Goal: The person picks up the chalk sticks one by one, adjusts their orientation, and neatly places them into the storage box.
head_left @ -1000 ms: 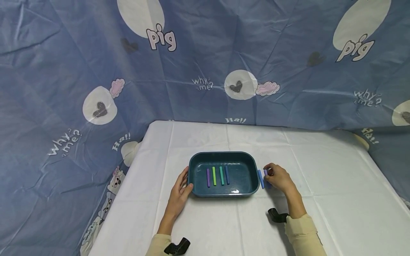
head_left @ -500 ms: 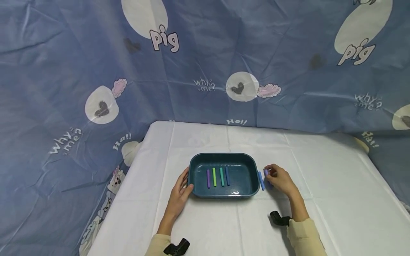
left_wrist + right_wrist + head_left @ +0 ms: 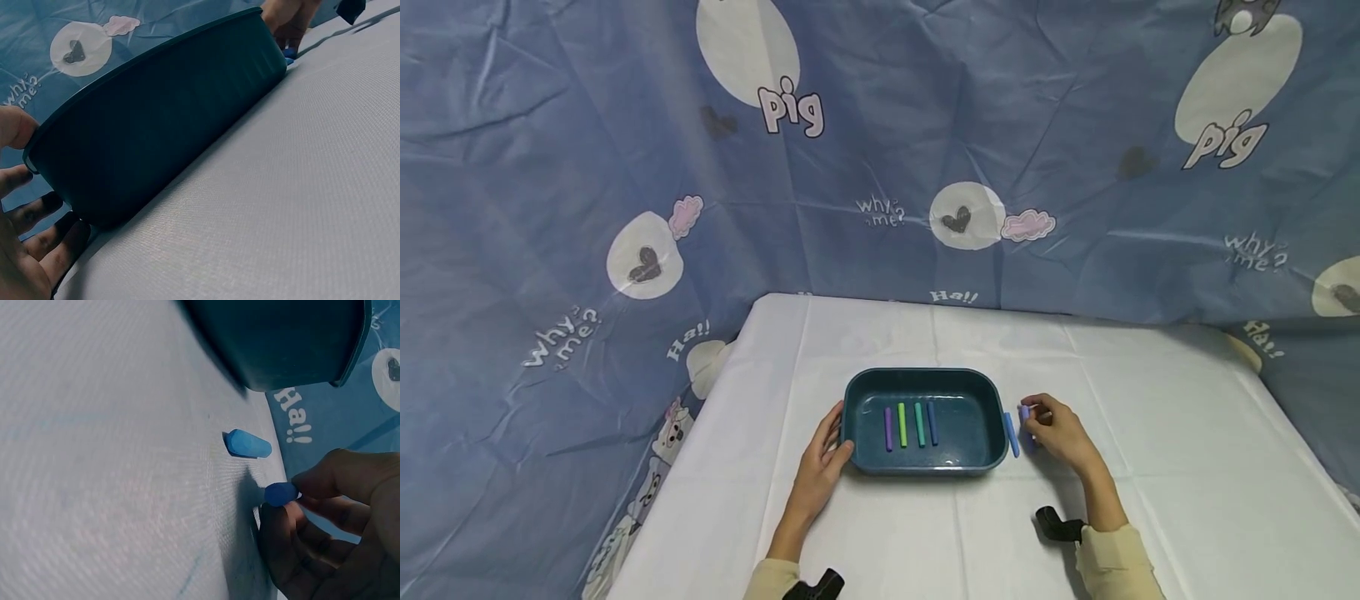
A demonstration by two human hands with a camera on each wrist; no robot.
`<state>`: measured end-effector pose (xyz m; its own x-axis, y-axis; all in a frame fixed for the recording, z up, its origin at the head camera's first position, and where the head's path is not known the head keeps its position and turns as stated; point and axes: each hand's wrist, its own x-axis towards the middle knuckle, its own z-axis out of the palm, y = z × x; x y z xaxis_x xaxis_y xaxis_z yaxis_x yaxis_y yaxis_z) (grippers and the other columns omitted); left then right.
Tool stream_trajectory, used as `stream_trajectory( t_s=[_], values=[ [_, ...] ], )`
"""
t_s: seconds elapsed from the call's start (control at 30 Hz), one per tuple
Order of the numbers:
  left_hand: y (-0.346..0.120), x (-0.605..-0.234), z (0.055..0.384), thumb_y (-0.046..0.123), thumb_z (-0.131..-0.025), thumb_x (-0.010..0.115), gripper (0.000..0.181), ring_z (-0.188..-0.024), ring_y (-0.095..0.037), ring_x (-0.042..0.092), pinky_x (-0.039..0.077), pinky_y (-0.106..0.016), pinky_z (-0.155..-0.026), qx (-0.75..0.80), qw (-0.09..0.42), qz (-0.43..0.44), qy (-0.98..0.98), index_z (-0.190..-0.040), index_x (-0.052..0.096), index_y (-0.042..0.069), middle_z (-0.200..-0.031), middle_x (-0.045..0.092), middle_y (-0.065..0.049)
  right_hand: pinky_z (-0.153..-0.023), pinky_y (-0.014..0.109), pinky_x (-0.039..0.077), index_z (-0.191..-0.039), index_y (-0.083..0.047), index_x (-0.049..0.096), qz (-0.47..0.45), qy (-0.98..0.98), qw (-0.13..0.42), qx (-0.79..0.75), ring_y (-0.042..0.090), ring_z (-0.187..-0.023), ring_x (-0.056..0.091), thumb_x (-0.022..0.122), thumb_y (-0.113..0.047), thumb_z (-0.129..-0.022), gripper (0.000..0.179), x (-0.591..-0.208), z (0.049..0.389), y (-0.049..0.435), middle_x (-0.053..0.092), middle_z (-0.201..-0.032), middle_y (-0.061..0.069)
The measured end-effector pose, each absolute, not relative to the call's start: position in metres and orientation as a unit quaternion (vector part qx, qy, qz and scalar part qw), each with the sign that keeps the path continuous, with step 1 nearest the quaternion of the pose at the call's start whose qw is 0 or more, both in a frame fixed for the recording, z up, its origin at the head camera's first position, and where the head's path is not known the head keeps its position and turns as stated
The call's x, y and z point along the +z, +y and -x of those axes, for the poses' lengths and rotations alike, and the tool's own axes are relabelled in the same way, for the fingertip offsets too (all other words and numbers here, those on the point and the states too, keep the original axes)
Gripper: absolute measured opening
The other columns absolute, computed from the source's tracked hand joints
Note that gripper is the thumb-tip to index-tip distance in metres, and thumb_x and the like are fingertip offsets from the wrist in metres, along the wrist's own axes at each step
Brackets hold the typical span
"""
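My left hand (image 3: 817, 469) holds the left end of a dark teal tray (image 3: 981, 471), thumb at the rim and fingers spread against the outer wall in the left wrist view. In the tray lie a purple chalk stick (image 3: 888, 429), a lime green one (image 3: 902, 425), a teal one (image 3: 919, 425) and a dark blue one (image 3: 932, 423), side by side. Right of the tray my right hand (image 3: 1060, 432) pinches a violet-blue chalk stick (image 3: 280, 494) between thumb and fingers, low over the cloth. A lighter blue chalk stick (image 3: 248, 444) lies on the cloth between tray and hand.
A white cloth (image 3: 917, 542) covers the table. Behind and on the left hangs a blue printed curtain (image 3: 850, 150). A black wrist-worn device (image 3: 1058, 527) sits at the right sleeve, another black device (image 3: 816, 586) at the left.
The whole head view has shifted, so the tray and hands sit slightly lower in it. Both hands keep their holds, and the sticks lie in the same arrangement.
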<state>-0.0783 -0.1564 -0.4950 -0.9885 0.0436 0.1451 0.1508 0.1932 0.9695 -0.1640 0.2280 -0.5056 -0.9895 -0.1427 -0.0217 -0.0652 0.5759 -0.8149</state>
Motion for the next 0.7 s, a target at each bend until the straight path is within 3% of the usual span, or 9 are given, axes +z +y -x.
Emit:
stream_trajectory(
  t_s=[0.2,0.37,0.7],
  values=[
    [-0.157,-0.496,0.078,0.007,-0.094,0.055,0.06,-0.136,-0.037,0.038,0.04,-0.016,-0.098,-0.636,0.044,0.069,-0.767,-0.148,0.028,0.004,-0.15,0.034,-0.021,-0.056,0.024,0.052,-0.119,0.005,0.055,0.066,0.876,0.04,-0.477,0.011,-0.073,0.059,0.056,0.002,-0.086,0.034,-0.505,0.164,0.227,0.057,-0.094,0.019],
    [-0.156,-0.497,0.077,0.007,-0.094,0.055,0.06,-0.135,-0.039,0.038,0.04,-0.014,-0.097,-0.633,0.043,0.067,-0.77,-0.148,0.028,0.001,-0.15,0.033,-0.023,-0.056,0.025,0.053,-0.121,0.004,0.054,0.06,0.871,0.042,-0.485,0.014,-0.075,0.059,0.055,0.001,-0.086,0.035,-0.503,0.163,0.226,0.055,-0.097,0.019],
    [-0.161,-0.531,0.09,0.009,-0.094,0.056,0.06,-0.136,-0.03,0.04,0.041,-0.013,-0.096,-0.651,0.062,0.071,-0.753,-0.148,0.032,0.022,-0.151,0.036,-0.012,-0.057,0.026,0.053,-0.121,0.003,0.054,0.061,0.867,0.014,-0.494,0.016,-0.076,0.061,0.054,0.001,-0.085,0.035,-0.496,0.167,0.225,0.056,-0.099,0.021]
  ],
)
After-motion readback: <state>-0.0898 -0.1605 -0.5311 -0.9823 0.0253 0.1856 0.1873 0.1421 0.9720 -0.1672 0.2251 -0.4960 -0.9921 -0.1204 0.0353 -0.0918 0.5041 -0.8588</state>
